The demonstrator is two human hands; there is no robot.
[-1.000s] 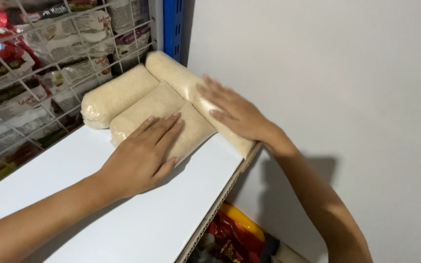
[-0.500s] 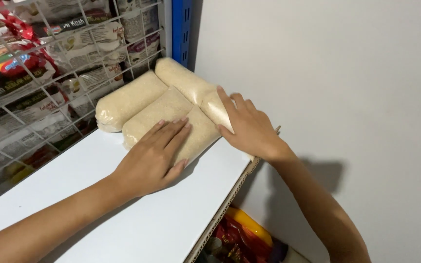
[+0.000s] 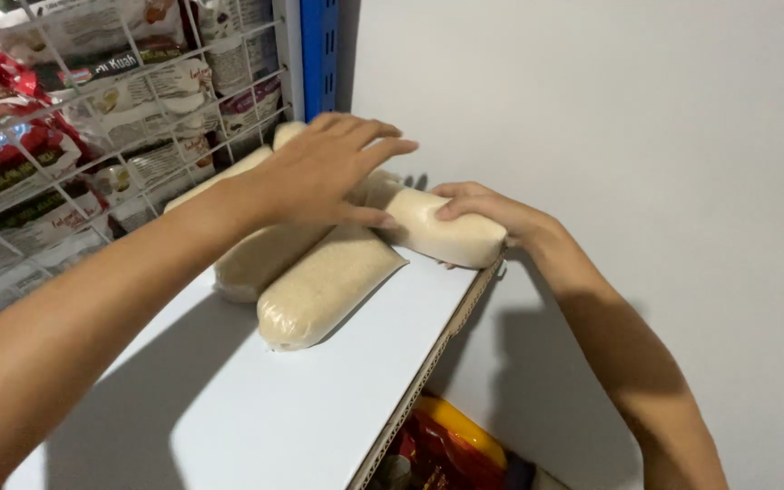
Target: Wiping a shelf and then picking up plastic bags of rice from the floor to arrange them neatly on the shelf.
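Three clear bags of pale tan grain lie on a white shelf (image 3: 319,399). The nearest bag (image 3: 324,286) points toward me. A second bag (image 3: 256,259) lies beside it on the left. The third bag (image 3: 437,236) lies along the shelf's right edge. My left hand (image 3: 324,172) hovers flat over the far ends of the bags, fingers spread, seemingly resting on them. My right hand (image 3: 492,209) lies palm down on the third bag, fingers pointing left.
A wire grid (image 3: 93,136) with packaged goods behind it lines the left side. A blue upright post (image 3: 319,54) stands at the back corner. A white wall (image 3: 637,136) is on the right. Red and yellow packages (image 3: 446,445) sit below the shelf.
My left hand lifted off the nearest bag and moved toward the back over the bags' far ends. My right hand slid along the right bag. The camera came closer.
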